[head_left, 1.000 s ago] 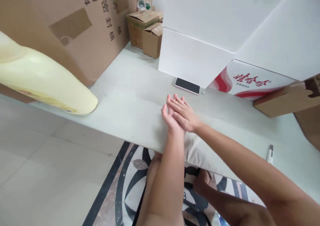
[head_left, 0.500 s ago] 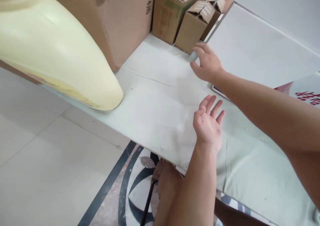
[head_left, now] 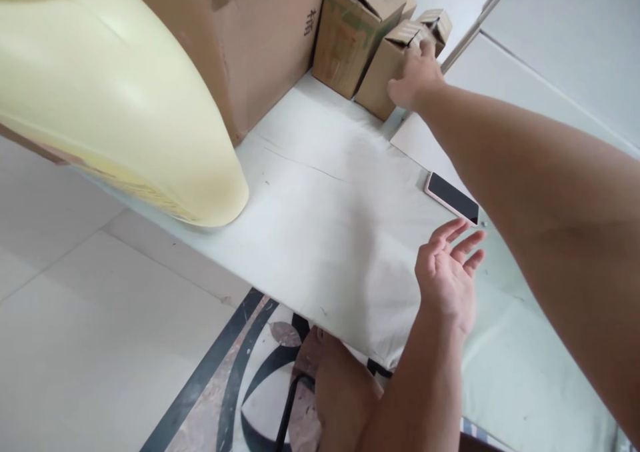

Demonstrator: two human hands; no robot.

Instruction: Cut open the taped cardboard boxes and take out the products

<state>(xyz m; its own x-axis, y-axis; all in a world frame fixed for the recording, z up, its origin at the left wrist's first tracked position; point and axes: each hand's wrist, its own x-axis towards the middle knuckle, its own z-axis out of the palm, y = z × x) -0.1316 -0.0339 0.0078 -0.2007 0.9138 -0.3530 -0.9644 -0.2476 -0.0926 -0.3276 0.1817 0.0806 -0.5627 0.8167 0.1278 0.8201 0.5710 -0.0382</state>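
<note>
My right hand reaches to a small cardboard box at the back of the cloth-covered table. Its fingers are spread over the top flaps and side of that box; whether they press on it, I cannot tell. Another small box stands just behind, partly hidden. My left hand hovers over the table, palm turned up, fingers loosely curled and apart, holding nothing. Close beyond its fingertips lies a phone with a dark screen and a pale pink edge.
A larger cardboard box stands left of the small ones, beside a big carton. A smooth pale yellow object bulges over the table's left part. White panels rise at the right. Tiled floor lies below the front edge.
My right hand has moved away from me, up to the small box. The left hand has shifted right, nearer the phone. Another hand or arm behind the boxes no longer shows.
</note>
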